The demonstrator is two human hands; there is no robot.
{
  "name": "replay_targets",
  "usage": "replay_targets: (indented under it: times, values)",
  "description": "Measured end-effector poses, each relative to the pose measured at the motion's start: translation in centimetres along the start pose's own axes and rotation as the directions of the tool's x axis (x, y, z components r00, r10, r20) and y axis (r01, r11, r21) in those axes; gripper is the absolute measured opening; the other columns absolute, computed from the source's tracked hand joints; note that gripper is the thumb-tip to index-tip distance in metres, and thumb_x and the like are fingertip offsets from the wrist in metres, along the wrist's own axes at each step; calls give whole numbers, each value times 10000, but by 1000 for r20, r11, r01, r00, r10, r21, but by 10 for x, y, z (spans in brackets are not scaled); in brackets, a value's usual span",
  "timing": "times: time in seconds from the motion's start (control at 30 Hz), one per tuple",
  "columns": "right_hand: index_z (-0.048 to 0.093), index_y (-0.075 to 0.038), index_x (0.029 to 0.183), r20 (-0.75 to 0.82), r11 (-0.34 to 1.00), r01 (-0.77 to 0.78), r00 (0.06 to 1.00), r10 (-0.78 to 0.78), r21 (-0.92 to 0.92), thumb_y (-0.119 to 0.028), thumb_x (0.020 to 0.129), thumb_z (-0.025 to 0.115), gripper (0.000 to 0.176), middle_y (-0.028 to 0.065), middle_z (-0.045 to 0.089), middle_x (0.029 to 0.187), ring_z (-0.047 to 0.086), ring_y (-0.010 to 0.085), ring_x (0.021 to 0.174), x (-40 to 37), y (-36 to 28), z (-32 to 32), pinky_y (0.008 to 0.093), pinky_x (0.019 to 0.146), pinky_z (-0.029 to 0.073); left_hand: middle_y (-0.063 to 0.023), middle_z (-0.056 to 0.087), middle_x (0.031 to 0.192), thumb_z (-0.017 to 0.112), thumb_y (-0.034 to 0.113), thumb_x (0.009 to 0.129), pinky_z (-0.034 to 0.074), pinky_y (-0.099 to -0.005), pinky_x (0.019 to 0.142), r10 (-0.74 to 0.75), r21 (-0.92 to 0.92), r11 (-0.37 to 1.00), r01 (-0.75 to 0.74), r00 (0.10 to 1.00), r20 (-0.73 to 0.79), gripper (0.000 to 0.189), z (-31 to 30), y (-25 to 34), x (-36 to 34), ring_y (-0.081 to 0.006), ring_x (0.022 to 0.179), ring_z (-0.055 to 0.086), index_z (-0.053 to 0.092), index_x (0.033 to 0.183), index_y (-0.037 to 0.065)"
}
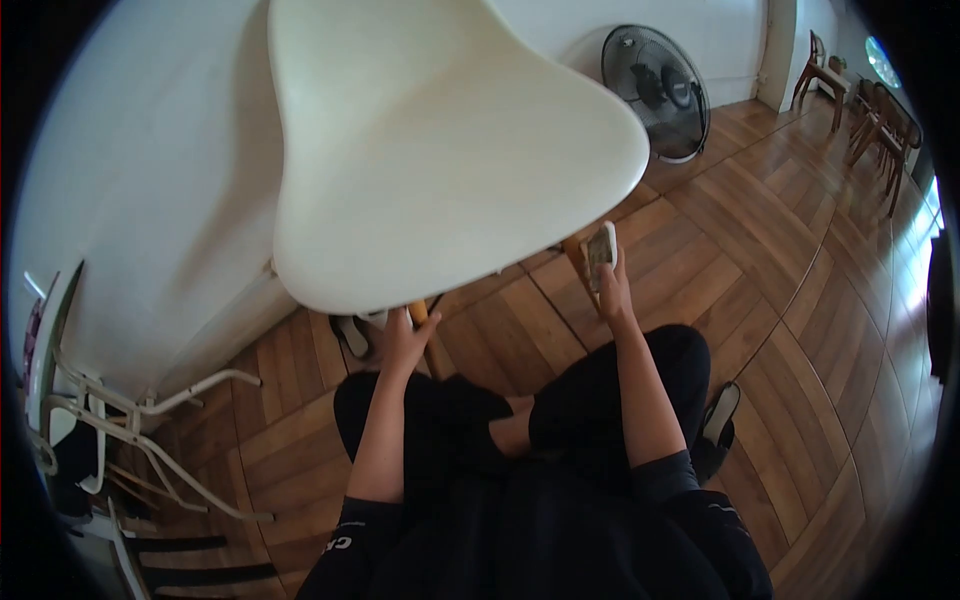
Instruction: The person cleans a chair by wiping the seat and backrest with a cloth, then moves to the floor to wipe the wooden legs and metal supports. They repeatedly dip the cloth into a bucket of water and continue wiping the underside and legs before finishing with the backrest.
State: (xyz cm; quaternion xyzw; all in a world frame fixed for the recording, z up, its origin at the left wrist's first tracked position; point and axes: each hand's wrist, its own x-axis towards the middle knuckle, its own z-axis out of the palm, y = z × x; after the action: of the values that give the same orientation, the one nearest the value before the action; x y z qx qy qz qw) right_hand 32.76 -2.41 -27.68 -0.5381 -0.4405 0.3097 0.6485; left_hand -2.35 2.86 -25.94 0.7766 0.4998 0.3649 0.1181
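Observation:
A large white moulded chair seat fills the upper middle of the view, with wooden legs beneath it. My left hand is closed around a wooden chair leg just under the seat's front edge; part of the fingers is hidden by the seat. To the right of the seat, my right hand grips a small white-edged object with a dark, greyish face, beside another wooden leg. I cannot make out what this object is.
A black floor fan stands by the white wall. Metal-framed furniture is at the left, wooden chairs at the far right. Sandals lie on the wooden floor by my knee.

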Motion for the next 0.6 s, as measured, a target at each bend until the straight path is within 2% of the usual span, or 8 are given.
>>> replay_targets:
  times: [0.03, 0.1, 0.17, 0.27, 0.33, 0.4, 0.47, 0.6]
  values:
    - [254, -39, 1376, -28, 987, 152, 988, -153, -52, -141, 819, 426, 592, 180, 401, 1240, 413, 284, 1159, -8, -1, 2, 355, 1005, 309, -169, 460, 1253, 705, 263, 800, 426, -378, 906, -25, 7, 1000, 26, 999, -48, 638, 1, 5, -7, -275, 1165, 461, 387, 1281, -10]
    - [290, -44, 1359, -70, 978, 171, 981, -180, -118, -93, 795, 448, 588, 184, 387, 1241, 404, 310, 1168, -25, -4, 14, 370, 1005, 316, -228, 369, 1302, 677, 342, 820, 339, -433, 995, -116, -186, 978, 89, 984, -136, 777, 8, 17, -29, -366, 1189, 401, 266, 1364, -31]
    - [327, -49, 1343, -104, 961, 203, 969, -225, -189, -45, 771, 469, 590, 188, 373, 1242, 394, 337, 1176, -43, -12, 30, 384, 1005, 323, -201, 364, 1320, 639, 337, 854, 363, -411, 984, -191, -237, 958, 160, 975, -111, 808, 16, 24, -58, -323, 1207, 402, 177, 1414, -17]
    - [402, -70, 1301, 128, 823, 416, 908, -399, -387, -6, 726, 507, 587, 191, 338, 1269, 350, 391, 1198, -60, -35, 61, 433, 1005, 337, -173, 370, 1336, 621, 276, 871, 404, -374, 942, -233, -289, 933, 215, 972, -28, 773, 24, 15, -84, -286, 1232, 397, 160, 1430, 8]
    - [447, -119, 1280, 467, 430, 704, 702, -538, -565, -28, 708, 553, 589, 178, 349, 1275, 353, 402, 1190, -63, -48, 80, 464, 983, 365, -149, 374, 1350, 617, 227, 876, 438, -346, 904, -248, -286, 927, 242, 969, 15, 752, 26, 5, -89, -255, 1248, 395, 160, 1439, 29]
    - [456, -169, 1288, 542, 141, 749, 582, -606, -648, -49, 706, 566, 604, 152, 394, 1251, 389, 379, 1171, -47, -61, 98, 451, 976, 378, -153, 387, 1357, 576, 184, 898, 420, -352, 936, -121, -432, 896, 97, 992, -28, 689, 25, -2, -81, -253, 1267, 387, 174, 1433, 17]
    - [453, -200, 1306, 560, -54, 736, 462, -687, -674, -80, 721, 578, 610, 121, 442, 1216, 418, 345, 1153, -27, -73, 109, 424, 979, 383, -160, 389, 1354, 568, 173, 903, 415, -348, 945, -189, -498, 853, 156, 982, -16, 677, 27, -2, -82, -251, 1265, 389, 176, 1430, 9]
    - [398, -188, 1356, 778, -288, 777, 373, -506, -559, -178, 784, 597, 605, 76, 444, 1273, 393, 253, 1225, -11, -76, 122, 392, 982, 388, -173, 469, 1244, 578, 162, 882, 445, -328, 886, -231, -504, 843, 189, 973, -21, 673, 28, -1, -76, -254, 1199, 446, 210, 1418, -12]
